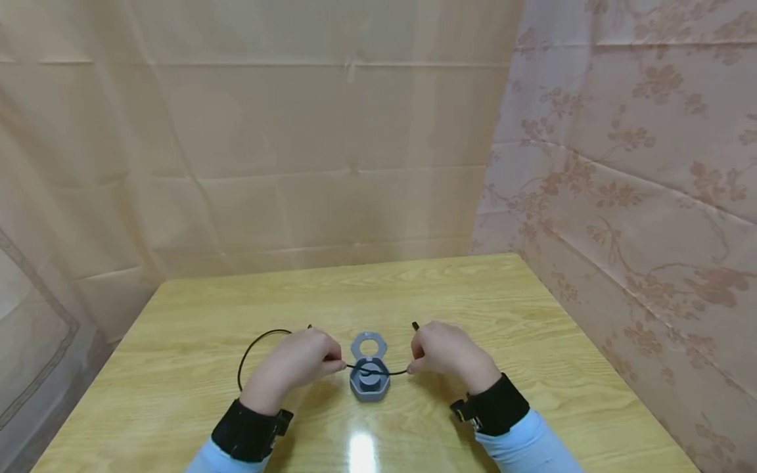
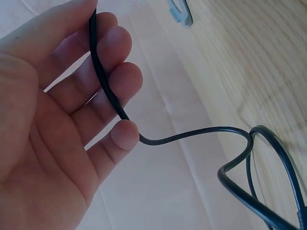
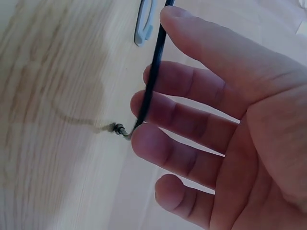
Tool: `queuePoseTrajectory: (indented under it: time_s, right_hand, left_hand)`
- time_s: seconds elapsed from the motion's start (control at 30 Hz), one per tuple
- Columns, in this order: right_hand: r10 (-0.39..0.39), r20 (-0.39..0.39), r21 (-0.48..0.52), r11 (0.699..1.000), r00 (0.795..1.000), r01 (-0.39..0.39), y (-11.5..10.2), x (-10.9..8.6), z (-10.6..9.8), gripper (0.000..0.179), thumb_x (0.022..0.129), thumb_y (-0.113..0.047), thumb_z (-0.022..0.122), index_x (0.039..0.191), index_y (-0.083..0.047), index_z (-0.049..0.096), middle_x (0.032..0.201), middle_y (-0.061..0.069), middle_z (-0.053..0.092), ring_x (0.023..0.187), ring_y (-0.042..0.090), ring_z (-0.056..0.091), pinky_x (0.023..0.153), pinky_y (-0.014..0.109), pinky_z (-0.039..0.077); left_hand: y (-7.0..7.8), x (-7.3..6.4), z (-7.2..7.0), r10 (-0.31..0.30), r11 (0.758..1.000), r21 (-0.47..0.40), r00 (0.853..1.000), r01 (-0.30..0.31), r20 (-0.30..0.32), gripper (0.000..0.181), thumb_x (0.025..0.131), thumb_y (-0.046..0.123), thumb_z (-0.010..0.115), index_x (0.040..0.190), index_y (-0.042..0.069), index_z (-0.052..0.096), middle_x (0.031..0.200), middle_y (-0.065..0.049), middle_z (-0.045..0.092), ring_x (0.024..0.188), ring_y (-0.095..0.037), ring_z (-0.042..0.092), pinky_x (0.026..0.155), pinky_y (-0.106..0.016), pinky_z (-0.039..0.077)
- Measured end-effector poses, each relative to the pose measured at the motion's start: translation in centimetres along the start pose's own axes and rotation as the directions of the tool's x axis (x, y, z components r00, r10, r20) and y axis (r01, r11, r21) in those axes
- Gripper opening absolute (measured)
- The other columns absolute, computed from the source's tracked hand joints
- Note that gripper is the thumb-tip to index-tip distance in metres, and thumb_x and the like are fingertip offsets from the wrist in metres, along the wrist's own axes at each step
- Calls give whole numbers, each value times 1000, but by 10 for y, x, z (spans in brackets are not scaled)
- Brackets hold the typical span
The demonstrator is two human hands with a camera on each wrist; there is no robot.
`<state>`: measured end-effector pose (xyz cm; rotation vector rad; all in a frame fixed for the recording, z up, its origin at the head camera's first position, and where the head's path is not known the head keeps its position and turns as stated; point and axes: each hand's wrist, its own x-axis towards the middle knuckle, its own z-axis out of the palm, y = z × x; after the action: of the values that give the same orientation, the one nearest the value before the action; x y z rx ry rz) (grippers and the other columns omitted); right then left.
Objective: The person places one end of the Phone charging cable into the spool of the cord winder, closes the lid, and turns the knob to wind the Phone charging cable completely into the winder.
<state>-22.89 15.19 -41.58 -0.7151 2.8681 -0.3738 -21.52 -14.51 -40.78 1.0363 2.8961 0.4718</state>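
A grey hexagonal case (image 1: 370, 395) stands on the table with its ring-shaped lid (image 1: 381, 344) swung up at the back and a round hub (image 1: 370, 380) inside. Across the case runs a black cable (image 1: 397, 374), stretched between both hands. At its left, my left hand (image 1: 304, 356) pinches the cable between thumb and fingers; a slack loop (image 2: 192, 133) trails from that hand. On the other side, my right hand (image 1: 443, 349) pinches it too, and a cable end (image 1: 415, 325) pokes out beyond the fingers. Whether the cable touches the hub, I cannot tell.
The wooden table (image 1: 473, 289) carries the case near its middle. Behind it hangs a beige curtain (image 1: 296, 164), and a flowered pink cloth (image 1: 621, 164) hangs along the right side. Both wrists wear black bands (image 1: 503, 402).
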Motion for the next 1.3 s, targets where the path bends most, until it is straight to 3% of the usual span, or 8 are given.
queuePoseTrajectory:
  time_s: [0.57,0.83,1.1,1.3]
  right_hand:
    - [-138,20,58,989,990,136,-12,3,4,9,87,-28,83,83,-23,78,79,-16,62,76,7,55,72,31,49]
    - [-220,23,64,974,975,218,-22,8,5,11,92,-24,78,98,-15,80,93,-8,72,81,6,62,77,30,53]
    - [-235,38,82,969,971,231,-26,11,11,9,95,-21,74,87,-18,78,74,-16,60,65,3,54,65,24,48]
    - [-228,26,50,973,973,226,-27,12,13,13,95,-22,74,83,-18,78,70,-16,58,62,3,51,62,24,46]
  left_hand:
    - [3,1,3,17,1000,-26,1000,-17,-8,20,94,27,75,76,20,76,62,17,52,52,-2,43,50,-24,37]
    - [3,4,4,34,999,-13,999,-34,-20,21,95,28,75,75,21,74,64,17,52,53,-2,44,51,-25,39]
    - [5,5,6,53,998,-16,998,-54,-38,15,94,26,76,81,19,78,74,18,59,61,-2,50,58,-26,44]
    - [5,6,7,56,998,-6,998,-56,-43,15,95,26,74,84,19,80,80,15,62,67,-1,52,61,-26,46]
